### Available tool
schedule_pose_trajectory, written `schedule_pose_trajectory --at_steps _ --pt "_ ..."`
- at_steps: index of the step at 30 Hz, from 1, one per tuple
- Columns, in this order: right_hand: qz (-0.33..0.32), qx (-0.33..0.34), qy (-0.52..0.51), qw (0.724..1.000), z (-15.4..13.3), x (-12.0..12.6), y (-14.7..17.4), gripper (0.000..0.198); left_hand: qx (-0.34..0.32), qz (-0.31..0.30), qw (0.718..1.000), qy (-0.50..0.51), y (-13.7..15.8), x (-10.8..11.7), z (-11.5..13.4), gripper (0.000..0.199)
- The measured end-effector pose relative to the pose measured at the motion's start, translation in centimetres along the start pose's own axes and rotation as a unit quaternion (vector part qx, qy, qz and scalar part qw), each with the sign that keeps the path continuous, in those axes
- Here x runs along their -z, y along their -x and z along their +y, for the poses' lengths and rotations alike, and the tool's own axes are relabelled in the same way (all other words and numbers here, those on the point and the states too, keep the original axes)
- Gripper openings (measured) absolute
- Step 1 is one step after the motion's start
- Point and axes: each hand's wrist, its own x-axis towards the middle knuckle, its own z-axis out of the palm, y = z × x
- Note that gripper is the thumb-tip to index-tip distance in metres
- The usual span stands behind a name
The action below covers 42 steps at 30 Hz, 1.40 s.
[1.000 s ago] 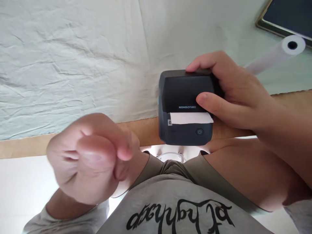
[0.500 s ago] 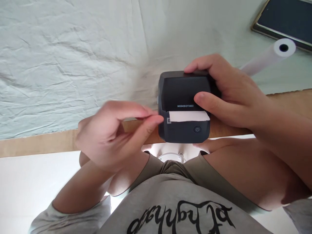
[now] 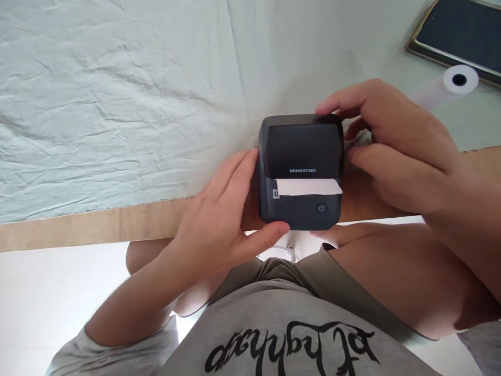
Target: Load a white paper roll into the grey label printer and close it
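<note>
A black label printer (image 3: 301,149) marked NIIMBOT is at the table's front edge. A white paper strip (image 3: 309,187) sticks out of its slot, above the round power button (image 3: 321,208). My left hand (image 3: 223,209) grips the printer's left side, its fingers along the side and its thumb at the front lower edge. My right hand (image 3: 403,141) is at the far right corner. Its index fingertip touches the top back edge, and the thumb is bent by the right side; some of its fingers are partly hidden behind the printer.
A white paper roll (image 3: 460,81) with a dark core lies beyond my right hand, partly covered by it. Behind the roll is a dark phone (image 3: 462,34) in a case. A wrinkled pale cloth (image 3: 117,104) covers the table, whose wooden edge (image 3: 97,224) shows in front.
My left hand has gone from a pinch beside the printer to a grip on its left side. My right thumb has left the printer's top and moved to its right side.
</note>
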Motion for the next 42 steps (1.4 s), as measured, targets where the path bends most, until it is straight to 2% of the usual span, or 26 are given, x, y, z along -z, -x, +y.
schedule_pose_trajectory --at_steps 2,4,7,9,11,13,17,20,22,24,25,27,31,32,34,36,38,40,42 --pt "0.011 -0.01 0.008 1.0 0.0 0.0 -0.1 0.055 0.016 -0.025 0.999 -0.013 0.3 -0.2 0.1 0.094" --pt "0.017 -0.013 0.009 1.0 0.0 0.1 -0.3 0.053 0.023 -0.024 0.999 -0.025 0.6 -0.4 0.1 0.104" --pt "0.01 -0.018 0.001 1.0 0.3 0.1 -0.5 0.053 0.025 -0.004 1.0 0.01 1.1 -0.5 -0.2 0.106" --pt "0.01 -0.021 0.003 1.0 0.6 0.1 -0.5 0.055 0.03 0.057 0.995 0.079 1.3 -0.2 -0.2 0.093" --pt "0.009 -0.021 0.007 1.0 0.8 0.0 -0.4 0.056 0.055 0.127 0.978 0.153 1.4 0.2 0.2 0.068" --pt "0.009 -0.022 0.004 1.0 1.0 0.0 -0.3 0.057 0.11 0.126 0.969 0.183 1.4 0.7 0.8 0.048" --pt "0.006 -0.027 0.001 1.0 1.3 -0.3 -0.2 0.061 0.158 0.104 0.962 0.198 0.9 1.3 1.4 0.037" --pt "0.008 -0.022 0.01 1.0 1.3 -0.4 -0.2 0.061 0.167 0.119 0.958 0.201 0.5 1.1 1.3 0.035" --pt "0.007 -0.018 0.01 1.0 1.3 -0.3 -0.2 0.058 0.165 0.151 0.954 0.201 0.4 0.9 1.2 0.025" --pt "0.006 -0.015 0.01 1.0 1.2 -0.2 -0.2 0.056 0.135 0.182 0.957 0.184 0.3 0.7 1.2 0.008" --pt "0.007 -0.013 0.009 1.0 1.2 -0.2 -0.2 0.055 0.115 0.192 0.96 0.169 0.3 0.7 1.3 0.006" --pt "0.011 -0.007 0.008 1.0 1.3 -0.1 -0.2 0.055 0.074 0.203 0.969 0.123 0.3 0.5 1.2 0.017" --pt "0.004 0.0 0.007 1.0 1.6 -0.1 -0.1 0.055 0.038 0.205 0.977 0.041 0.4 0.1 0.6 0.014" --pt "0.001 -0.002 0.009 1.0 1.6 -0.1 -0.1 0.055 0.037 0.189 0.98 0.041 0.4 0.1 0.4 0.021" --pt "0.004 -0.006 0.008 1.0 1.4 -0.2 -0.1 0.054 0.041 0.109 0.992 0.041 0.5 0.1 0.0 0.039" --pt "0.009 -0.005 -0.004 1.0 1.1 -0.2 -0.1 0.05 0.018 0.018 0.999 0.019 0.7 0.1 -0.3 0.066" --pt "0.01 -0.015 -0.013 1.0 0.6 -0.2 -0.1 0.048 -0.016 -0.034 0.999 -0.026 0.9 -0.1 -0.4 0.094" --pt "0.007 -0.057 0.008 0.998 0.2 -0.1 -0.1 0.05 -0.037 -0.03 0.996 -0.076 1.1 -0.6 -0.4 0.112" --pt "0.004 -0.112 0.048 0.993 -0.2 0.0 0.0 0.056 -0.039 0.001 0.993 -0.112 1.3 -1.2 -0.3 0.116"
